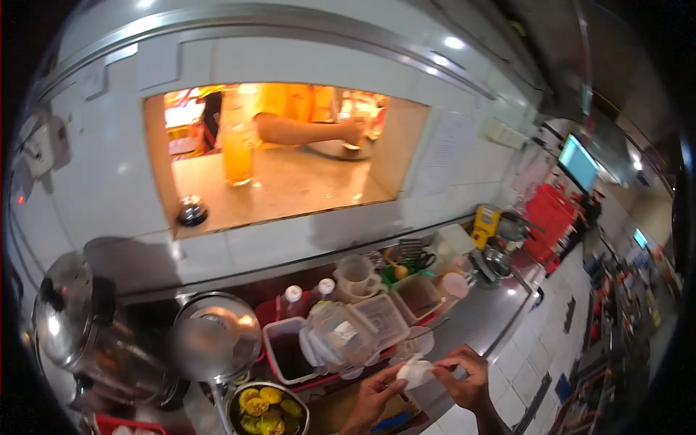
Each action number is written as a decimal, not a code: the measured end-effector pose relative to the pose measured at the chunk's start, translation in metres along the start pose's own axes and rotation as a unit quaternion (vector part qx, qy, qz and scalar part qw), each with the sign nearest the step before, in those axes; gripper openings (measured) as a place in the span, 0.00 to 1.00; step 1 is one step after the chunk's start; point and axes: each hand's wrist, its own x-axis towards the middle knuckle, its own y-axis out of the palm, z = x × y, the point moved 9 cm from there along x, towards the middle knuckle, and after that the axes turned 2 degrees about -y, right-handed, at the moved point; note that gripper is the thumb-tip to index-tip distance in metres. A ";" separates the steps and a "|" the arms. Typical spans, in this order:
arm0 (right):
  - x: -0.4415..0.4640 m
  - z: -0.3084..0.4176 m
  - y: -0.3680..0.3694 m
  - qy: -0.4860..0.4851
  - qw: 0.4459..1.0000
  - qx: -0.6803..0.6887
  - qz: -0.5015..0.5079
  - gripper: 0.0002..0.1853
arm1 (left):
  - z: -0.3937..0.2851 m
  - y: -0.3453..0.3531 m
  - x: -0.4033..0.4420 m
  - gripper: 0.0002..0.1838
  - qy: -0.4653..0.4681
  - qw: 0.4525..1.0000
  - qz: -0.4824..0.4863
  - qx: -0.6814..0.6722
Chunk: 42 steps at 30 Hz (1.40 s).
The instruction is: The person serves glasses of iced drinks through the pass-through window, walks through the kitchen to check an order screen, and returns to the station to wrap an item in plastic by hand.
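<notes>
A small, white, crumpled thing (pixel 415 371), thin and soft-looking, is pinched between my two hands above the counter's front edge; its kind is not clear. My left hand (pixel 377 399) has its thumb and fingers closed on the near left side of it. From the right, my right hand (pixel 465 375) grips the other side with its fingertips. Close behind the white thing stands a clear cup-like container (pixel 419 341). Below my left hand lie a brown board-like surface (pixel 348 409) and a blue strip (pixel 394 420).
Stacked clear plastic containers (pixel 380 319), a white tub (pixel 283 348) and bottles crowd the steel counter (pixel 464 326). Cut yellow-green fruit (pixel 261 399) fills a bowl. A pan (pixel 239 326) and large pot (pixel 72 319) stand left. Through the hatch, another person's arm (pixel 304 132) reaches over a ledge.
</notes>
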 end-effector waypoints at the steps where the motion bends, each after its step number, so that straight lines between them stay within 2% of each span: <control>1: 0.000 0.001 0.002 -0.009 1.000 -0.004 0.022 0.09 | 0.007 -0.002 0.000 0.25 -0.012 1.000 0.022 0.006; 3: -0.003 -0.002 0.000 0.009 1.000 0.015 0.006 0.10 | 0.011 -0.013 0.006 0.27 0.014 0.999 0.006 -0.047; 4: -0.006 -0.004 0.000 0.016 0.999 0.050 0.013 0.10 | 0.007 -0.009 0.003 0.25 0.013 1.000 -0.008 -0.019; 5: -0.009 -0.011 -0.006 0.029 0.999 0.031 -0.020 0.10 | 0.002 -0.009 0.000 0.23 0.016 1.000 -0.024 0.010; 6: -0.010 -0.014 0.000 0.017 0.999 0.046 0.005 0.09 | 0.013 -0.012 0.007 0.27 0.012 1.000 0.025 0.013; 7: -0.011 -0.013 0.005 0.000 0.997 0.067 0.036 0.09 | 0.016 -0.010 0.008 0.27 0.001 0.999 0.046 0.020; 9: -0.011 -0.012 0.002 -0.002 0.998 0.064 0.027 0.08 | 0.018 -0.014 0.006 0.28 -0.032 0.993 0.032 0.109; 10: -0.011 -0.011 0.002 -0.008 0.997 0.066 0.035 0.08 | 0.016 -0.005 0.005 0.30 -0.006 0.994 0.062 0.089; 13: -0.011 -0.011 -0.002 0.009 0.996 0.086 0.024 0.07 | 0.017 0.007 0.005 0.30 -0.010 0.993 0.064 0.098; 17: -0.011 -0.006 -0.002 -0.030 0.997 0.069 0.034 0.07 | 0.018 0.001 0.003 0.28 -0.009 0.996 0.019 0.085; 19: -0.015 -0.014 -0.006 -0.001 0.998 0.065 -0.004 0.07 | 0.023 -0.001 0.003 0.27 -0.026 0.998 0.021 0.060; 21: -0.013 -0.015 -0.006 0.002 0.999 0.054 0.000 0.07 | 0.023 -0.006 0.006 0.25 0.009 0.996 0.016 0.089; 25: -0.008 -0.009 -0.001 0.014 0.998 0.054 0.010 0.06 | 0.014 -0.002 0.004 0.24 0.007 0.998 0.006 0.061; 28: -0.008 -0.020 0.002 0.078 0.994 0.075 0.005 0.05 | 0.002 0.001 -0.001 0.24 -0.005 0.999 0.000 0.047; 30: -0.006 -0.021 0.005 0.067 0.993 0.092 0.008 0.05 | 0.003 -0.003 -0.001 0.24 -0.014 0.999 -0.007 0.049; 33: -0.008 -0.028 0.004 0.068 0.992 0.103 -0.002 0.06 | 0.005 -0.007 0.000 0.25 0.022 0.998 -0.001 0.055; 35: -0.009 -0.032 0.004 0.076 0.992 0.103 -0.005 0.06 | 0.006 -0.008 -0.004 0.28 -0.065 0.997 -0.030 0.024; 38: -0.010 -0.035 -0.001 0.117 0.988 0.097 -0.032 0.07 | 0.006 -0.008 -0.003 0.27 -0.049 0.999 -0.006 0.021; 40: -0.006 -0.016 0.006 0.062 0.994 0.090 0.028 0.08 | 0.002 -0.005 -0.005 0.27 -0.059 0.998 -0.002 0.025; 42: -0.009 -0.019 0.010 0.072 0.994 0.076 0.039 0.08 | 0.004 -0.003 -0.005 0.27 -0.068 0.997 0.004 0.029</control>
